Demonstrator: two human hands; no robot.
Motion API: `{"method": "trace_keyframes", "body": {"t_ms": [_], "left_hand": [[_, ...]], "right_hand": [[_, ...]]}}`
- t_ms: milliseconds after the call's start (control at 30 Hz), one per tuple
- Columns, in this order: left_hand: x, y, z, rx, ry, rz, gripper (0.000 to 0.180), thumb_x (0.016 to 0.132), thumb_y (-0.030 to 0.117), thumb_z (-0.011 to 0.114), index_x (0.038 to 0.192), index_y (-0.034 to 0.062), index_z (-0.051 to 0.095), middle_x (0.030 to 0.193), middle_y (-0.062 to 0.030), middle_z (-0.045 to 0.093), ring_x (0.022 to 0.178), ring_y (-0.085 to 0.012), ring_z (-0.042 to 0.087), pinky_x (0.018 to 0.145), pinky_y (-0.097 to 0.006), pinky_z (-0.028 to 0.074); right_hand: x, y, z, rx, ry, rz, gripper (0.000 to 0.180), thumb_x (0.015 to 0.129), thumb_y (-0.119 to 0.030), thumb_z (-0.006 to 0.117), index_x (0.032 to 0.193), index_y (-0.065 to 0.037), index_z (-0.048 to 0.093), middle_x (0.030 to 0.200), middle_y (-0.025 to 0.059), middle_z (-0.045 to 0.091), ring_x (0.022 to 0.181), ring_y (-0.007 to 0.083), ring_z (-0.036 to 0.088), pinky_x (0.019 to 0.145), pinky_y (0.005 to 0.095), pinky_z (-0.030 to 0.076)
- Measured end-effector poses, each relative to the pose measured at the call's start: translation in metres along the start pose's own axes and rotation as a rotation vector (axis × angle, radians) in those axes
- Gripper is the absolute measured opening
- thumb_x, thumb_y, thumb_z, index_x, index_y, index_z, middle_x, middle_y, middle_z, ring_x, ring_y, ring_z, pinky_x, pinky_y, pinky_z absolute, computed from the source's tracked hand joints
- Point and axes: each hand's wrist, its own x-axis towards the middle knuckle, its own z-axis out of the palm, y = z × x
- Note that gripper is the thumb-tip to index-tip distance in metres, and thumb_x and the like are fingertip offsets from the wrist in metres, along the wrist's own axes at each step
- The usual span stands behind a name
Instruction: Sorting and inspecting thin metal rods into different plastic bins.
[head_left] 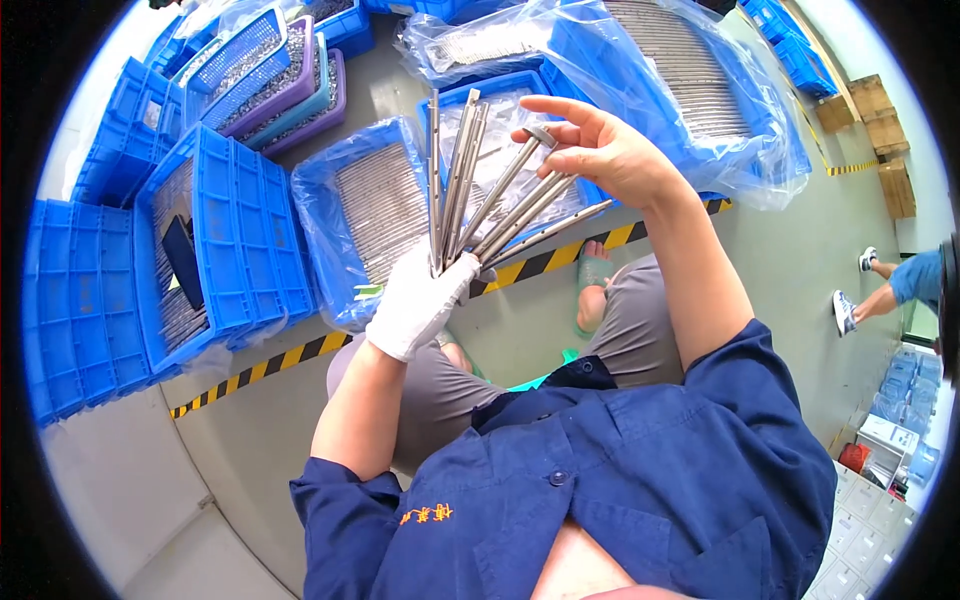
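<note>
My left hand [412, 305], in a white glove, is closed around the lower ends of several slim metal rods [465, 180]. The rods fan out upward, and small holes show along some of them. Bare, my right hand [605, 150] has its thumb and a finger at a small round metal piece [540, 134] on the upper end of one rod; its index finger points out to the left. Whether that piece is part of the rod or a separate ring, I cannot tell. Behind the rods is a blue crate [520, 82] lined with clear plastic.
A plastic-lined crate of rods [330, 285] stands left of my hands; a larger one [790, 165] is at far right. Blue crates [255, 240] and baskets of small metal parts [290, 85] stand at left. Black-yellow tape [535, 265] crosses the floor. Another person's leg [880, 292] is at right.
</note>
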Motion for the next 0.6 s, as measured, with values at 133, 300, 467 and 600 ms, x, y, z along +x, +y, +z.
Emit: {"method": "trace_keyframes", "body": {"t_ms": [133,300,467,600], "left_hand": [[0.014,-0.016,0.005,0.091,0.040,0.108,0.023,0.077,0.021,0.055,0.086,-0.0004,0.056,0.067,-0.0069,0.060,0.059,-0.0123,0.053,0.056,-0.027,0.043],[-0.002,0.004,-0.002,-0.013,-0.020,-0.035,0.020,0.081,0.022,0.052,0.084,0.0032,0.058,0.060,-0.0006,0.053,0.045,-0.0049,0.039,0.041,-0.020,0.030],[0.005,-0.023,0.002,-0.041,-0.085,0.139,0.017,0.082,0.016,0.055,0.088,-0.0003,0.056,0.065,-0.0030,0.058,0.053,-0.0075,0.051,0.048,-0.020,0.039],[-0.003,-0.015,0.010,-0.012,0.039,0.119,0.016,0.083,0.013,0.052,0.086,-0.0019,0.056,0.063,-0.0047,0.058,0.052,-0.0090,0.052,0.047,-0.022,0.040]], "right_hand": [[-0.014,-0.012,-0.014,0.064,0.064,0.064,0.045,0.076,-0.010,0.058,0.118,-0.002,0.045,0.110,0.0119,0.054,0.085,0.0131,0.056,0.078,0.0245,0.045],[-0.007,-0.009,-0.015,-0.097,-0.098,0.075,0.038,0.076,-0.018,0.062,0.110,-0.004,0.055,0.094,0.0064,0.059,0.078,0.0116,0.056,0.072,0.0256,0.046],[-0.019,-0.012,-0.015,-0.217,-0.058,0.061,0.032,0.076,-0.011,0.062,0.106,-0.003,0.056,0.086,0.0050,0.060,0.073,0.0101,0.056,0.069,0.0243,0.046],[-0.012,-0.002,-0.007,-0.175,-0.009,0.026,0.030,0.075,-0.015,0.062,0.101,-0.001,0.057,0.083,0.0060,0.062,0.068,0.0115,0.059,0.064,0.0246,0.047]]}}
